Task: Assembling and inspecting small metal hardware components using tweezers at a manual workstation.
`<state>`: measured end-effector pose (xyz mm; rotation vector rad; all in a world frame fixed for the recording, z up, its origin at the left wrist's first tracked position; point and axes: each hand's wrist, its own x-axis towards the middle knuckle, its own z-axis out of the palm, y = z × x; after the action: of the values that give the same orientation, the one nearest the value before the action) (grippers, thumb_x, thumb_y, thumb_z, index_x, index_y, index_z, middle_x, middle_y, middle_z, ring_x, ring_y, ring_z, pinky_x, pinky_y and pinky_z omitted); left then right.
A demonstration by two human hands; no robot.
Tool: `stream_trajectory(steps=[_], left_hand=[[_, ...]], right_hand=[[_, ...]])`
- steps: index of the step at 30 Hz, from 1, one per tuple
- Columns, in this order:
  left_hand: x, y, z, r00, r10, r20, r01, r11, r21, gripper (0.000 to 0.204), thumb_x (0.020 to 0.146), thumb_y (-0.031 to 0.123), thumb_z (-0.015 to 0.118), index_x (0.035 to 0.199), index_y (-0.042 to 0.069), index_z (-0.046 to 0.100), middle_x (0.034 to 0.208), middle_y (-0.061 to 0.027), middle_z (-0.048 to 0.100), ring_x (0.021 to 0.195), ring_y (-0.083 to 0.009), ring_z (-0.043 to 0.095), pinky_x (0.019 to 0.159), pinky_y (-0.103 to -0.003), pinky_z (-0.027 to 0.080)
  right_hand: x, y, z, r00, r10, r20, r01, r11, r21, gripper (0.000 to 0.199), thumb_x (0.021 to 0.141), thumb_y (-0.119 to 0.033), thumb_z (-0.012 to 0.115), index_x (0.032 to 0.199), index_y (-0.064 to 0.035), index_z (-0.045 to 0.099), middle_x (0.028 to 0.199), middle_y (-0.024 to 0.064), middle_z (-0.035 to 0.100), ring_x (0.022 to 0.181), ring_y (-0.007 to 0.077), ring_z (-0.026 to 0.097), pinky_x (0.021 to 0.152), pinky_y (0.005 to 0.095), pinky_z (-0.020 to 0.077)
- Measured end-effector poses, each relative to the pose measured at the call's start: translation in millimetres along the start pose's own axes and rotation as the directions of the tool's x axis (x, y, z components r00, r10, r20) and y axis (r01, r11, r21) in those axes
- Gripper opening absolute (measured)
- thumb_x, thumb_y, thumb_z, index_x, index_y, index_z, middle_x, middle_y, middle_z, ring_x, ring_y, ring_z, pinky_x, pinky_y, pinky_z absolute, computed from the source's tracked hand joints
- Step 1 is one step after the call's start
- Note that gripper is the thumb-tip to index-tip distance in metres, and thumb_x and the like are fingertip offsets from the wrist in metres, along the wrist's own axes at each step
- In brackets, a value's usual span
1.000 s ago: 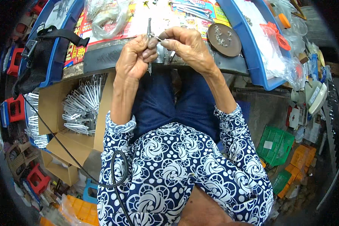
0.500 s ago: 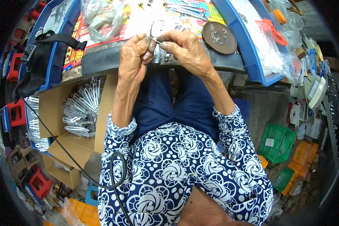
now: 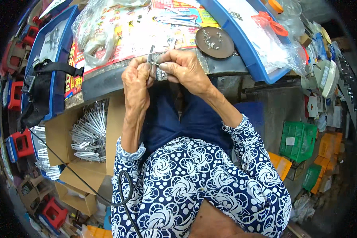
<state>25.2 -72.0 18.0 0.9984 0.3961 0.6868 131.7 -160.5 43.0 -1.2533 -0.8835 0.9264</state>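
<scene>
Both hands meet over the near edge of the worktable. Between the fingertips of my left hand (image 3: 137, 81), closed, a slim grey metal piece (image 3: 150, 54) stands up and points away from me. My right hand (image 3: 187, 71) pinches a thin metal pin (image 3: 156, 64) sideways against that piece. Its exact kind is too small to make out, and fingers cover the lower end of the upright piece. Beyond the right hand lies a round brown dish (image 3: 202, 48) with small shiny parts on it. Flat metal strips (image 3: 176, 19) rest farther back on the printed paper (image 3: 133, 33).
Blue trays (image 3: 254, 67) flank the work area; the right one holds plastic bags and a red-orange item (image 3: 279, 28). A black strap (image 3: 59, 68) hangs over the left tray. Below left, a cardboard box (image 3: 57, 139) holds many metal pieces (image 3: 89, 133). A cable (image 3: 79, 172) crosses my left sleeve.
The view has shifted and turned slightly. Both hands still work fingertip to fingertip, and the upright metal piece now shows more clearly above the left fingers.
</scene>
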Motion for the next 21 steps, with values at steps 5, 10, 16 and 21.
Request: stream_trajectory(steps=[5,10,16,21], left_hand=[[-4.7,1.4,11.1,1.000,-0.014,0.004,0.013,0.984,0.175,0.011,0.082,0.009,0.049,0.090,0.001,0.049,0.059,0.0031,0.044,0.048,-0.0017,0.035,0.041,-0.015,0.025],[-6.1,7.3,22.2,1.000,-0.017,-0.021,0.020,0.983,0.184,0.009,0.081,0.007,0.049,0.088,0.002,0.048,0.060,0.0027,0.045,0.050,-0.0022,0.037,0.044,-0.015,0.027],[-6.8,4.9,22.0,1.000,-0.003,-0.028,0.010,0.971,0.238,0.008,0.081,0.005,0.048,0.088,0.001,0.048,0.060,0.0015,0.046,0.050,-0.0025,0.037,0.043,-0.015,0.027],[-5.2,3.8,18.7,0.996,-0.078,0.037,0.069,0.980,0.187,0.012,0.081,0.005,0.047,0.092,-0.001,0.047,0.063,-0.0005,0.048,0.051,-0.0030,0.038,0.044,-0.015,0.028]], right_hand=[[-7.7,7.0,-2.1,0.990,-0.118,-0.071,0.093,0.953,-0.289,0.007,0.079,-0.003,0.050,0.082,0.0035,0.052,0.061,0.0002,0.048,0.050,0.0044,0.043,0.043,0.0194,0.0348],[-8.9,11.3,-5.9,0.880,-0.475,-0.011,0.382,0.722,-0.576,0.012,0.077,-0.004,0.054,0.086,0.0036,0.052,0.066,0.0047,0.052,0.058,0.0097,0.048,0.052,0.0253,0.0405],[-12.6,4.2,-13.1,0.993,-0.062,-0.098,0.052,0.993,-0.103,0.015,0.079,-0.008,0.054,0.090,0.0027,0.054,0.061,-0.0009,0.049,0.049,0.0026,0.041,0.042,0.0168,0.0321],[-14.5,10.6,-17.2,0.996,-0.051,-0.069,0.042,0.992,-0.119,0.018,0.082,-0.013,0.052,0.090,0.0033,0.055,0.061,-0.0015,0.049,0.048,0.0018,0.040,0.040,0.0153,0.0302]])
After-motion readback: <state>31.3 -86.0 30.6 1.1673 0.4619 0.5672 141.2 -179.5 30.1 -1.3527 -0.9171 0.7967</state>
